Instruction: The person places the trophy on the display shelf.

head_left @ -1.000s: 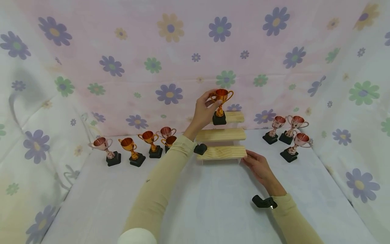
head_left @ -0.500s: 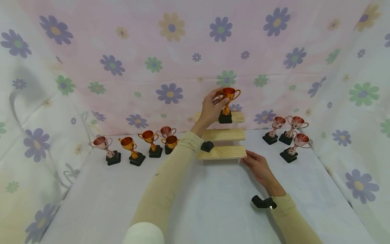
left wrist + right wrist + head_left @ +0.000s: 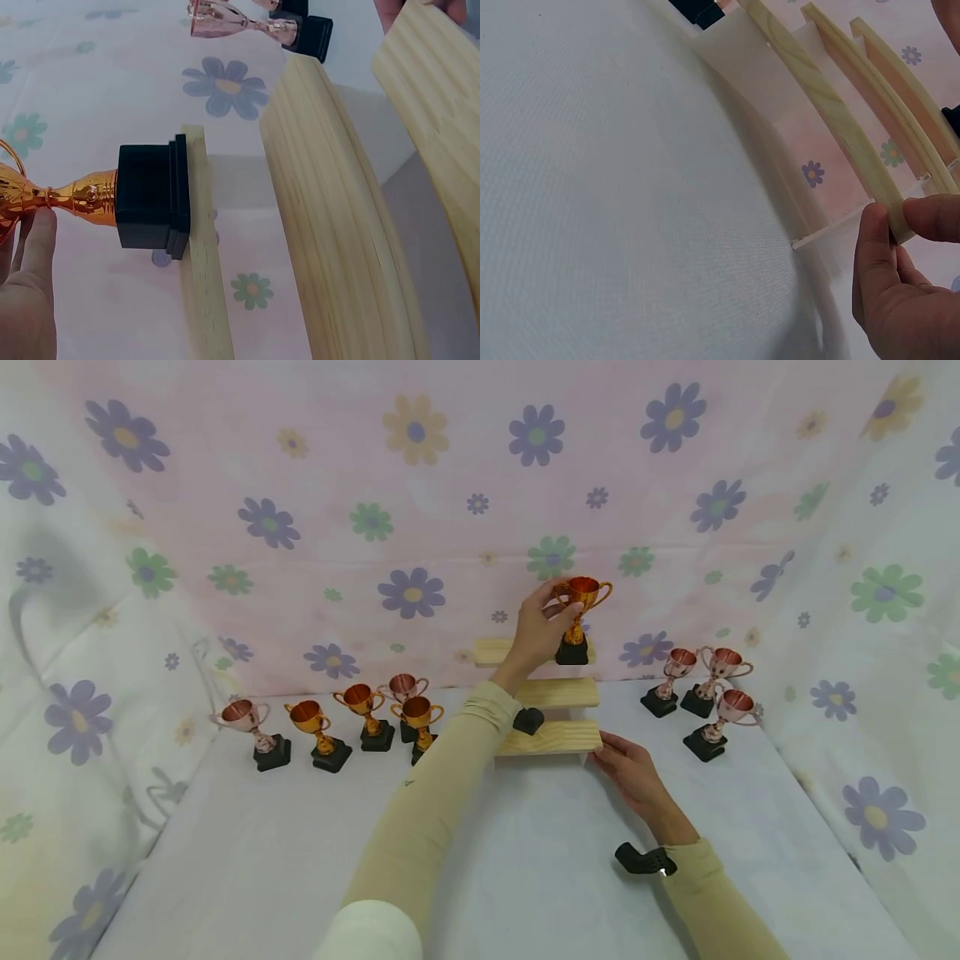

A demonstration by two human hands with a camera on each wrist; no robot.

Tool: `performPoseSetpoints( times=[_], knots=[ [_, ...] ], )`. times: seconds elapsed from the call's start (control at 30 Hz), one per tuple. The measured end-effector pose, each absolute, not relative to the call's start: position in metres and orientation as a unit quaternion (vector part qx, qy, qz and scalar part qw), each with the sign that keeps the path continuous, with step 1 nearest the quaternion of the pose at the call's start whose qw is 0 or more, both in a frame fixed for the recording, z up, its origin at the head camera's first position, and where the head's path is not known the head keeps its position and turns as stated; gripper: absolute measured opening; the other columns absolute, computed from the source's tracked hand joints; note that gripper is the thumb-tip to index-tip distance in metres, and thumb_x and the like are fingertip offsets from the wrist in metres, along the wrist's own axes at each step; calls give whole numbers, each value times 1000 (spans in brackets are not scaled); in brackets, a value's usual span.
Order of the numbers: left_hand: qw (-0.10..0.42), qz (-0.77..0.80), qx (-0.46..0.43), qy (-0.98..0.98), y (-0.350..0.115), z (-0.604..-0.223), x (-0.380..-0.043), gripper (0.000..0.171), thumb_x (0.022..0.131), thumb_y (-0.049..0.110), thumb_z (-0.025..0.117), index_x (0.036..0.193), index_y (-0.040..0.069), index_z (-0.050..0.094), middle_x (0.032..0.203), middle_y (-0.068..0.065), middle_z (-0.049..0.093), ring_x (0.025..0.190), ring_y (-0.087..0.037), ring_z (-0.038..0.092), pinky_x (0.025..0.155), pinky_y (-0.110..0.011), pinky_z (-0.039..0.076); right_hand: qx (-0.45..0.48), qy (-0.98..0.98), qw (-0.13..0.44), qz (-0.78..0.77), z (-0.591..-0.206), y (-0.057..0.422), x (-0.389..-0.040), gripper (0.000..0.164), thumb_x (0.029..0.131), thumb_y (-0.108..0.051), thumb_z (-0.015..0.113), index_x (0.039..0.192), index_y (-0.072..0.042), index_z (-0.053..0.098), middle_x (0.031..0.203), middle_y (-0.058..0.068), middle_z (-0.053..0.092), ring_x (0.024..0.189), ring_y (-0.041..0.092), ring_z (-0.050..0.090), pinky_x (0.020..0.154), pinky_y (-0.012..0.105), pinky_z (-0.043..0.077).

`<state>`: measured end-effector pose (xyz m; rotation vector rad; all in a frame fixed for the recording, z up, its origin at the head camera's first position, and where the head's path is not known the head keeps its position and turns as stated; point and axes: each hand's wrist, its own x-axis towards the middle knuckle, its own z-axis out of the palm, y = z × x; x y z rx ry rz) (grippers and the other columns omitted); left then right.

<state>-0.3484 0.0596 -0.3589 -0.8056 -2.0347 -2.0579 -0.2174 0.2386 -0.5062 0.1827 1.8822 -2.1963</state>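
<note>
A gold trophy cup (image 3: 576,625) with a black base is held upright in my left hand (image 3: 542,631), thumb and fingers around its cup and upper stem. Its base (image 3: 154,196) is at the top board (image 3: 202,247) of a three-step wooden stand, near the right end; whether it touches cannot be told. My right hand (image 3: 633,777) pinches the right end of the lowest board (image 3: 551,737), with the thumb (image 3: 934,217) above and fingers below in the right wrist view. The middle board (image 3: 562,692) is bare where visible. My left forearm crosses in front of the stand's left side.
To the left stand several trophies: gold ones (image 3: 309,717) and pink ones (image 3: 243,717), one partly behind my left sleeve (image 3: 435,802). Three pink trophies (image 3: 727,708) stand on the right. A flowered cloth (image 3: 337,527) hangs close behind the stand; white cloth (image 3: 540,860) covers the table.
My left hand has carried the gold trophy rightward along the top board, from around its middle to near its right end. The right hand keeps its hold on the lowest board.
</note>
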Motion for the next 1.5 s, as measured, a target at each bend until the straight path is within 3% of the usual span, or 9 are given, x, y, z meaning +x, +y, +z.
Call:
performPoseSetpoints(
  times=[0.4,0.93,1.13,1.4,1.5],
  knots=[
    [92,-669,-259,-690,65,-360,-347,43,101,5,61,143,-1,52,137,-20,57,121,-33,63,96,-24,56,55,640,123,-757,-506,241,-217,55,108,-6,44,156,10,22,155,25,34,111,-2,58,103,17,50],
    [86,-679,-239,-689,76,-361,-348,43,101,6,62,143,2,52,135,-19,58,120,-31,64,96,-26,57,57,639,120,-758,-505,240,-216,55,108,-4,44,156,10,22,156,27,33,109,-2,59,102,16,50],
    [96,-665,-237,-702,78,-360,-352,43,102,6,61,143,2,52,135,-18,58,123,-28,62,102,-25,54,67,635,125,-759,-504,239,-217,55,108,-5,44,157,8,23,157,25,33,111,0,59,104,18,50],
    [77,-683,-211,-695,71,-373,-348,56,99,6,66,150,6,44,141,-15,55,127,-27,58,106,-27,51,61,633,121,-762,-504,238,-217,55,107,-3,44,156,11,22,155,27,34,109,1,59,103,18,50],
    [63,-687,-210,-693,62,-379,-339,61,97,4,67,152,4,40,145,-18,52,132,-32,54,110,-32,49,60,633,119,-762,-503,239,-216,55,107,-4,45,156,11,23,155,27,34,109,0,59,103,18,50]
  ],
)
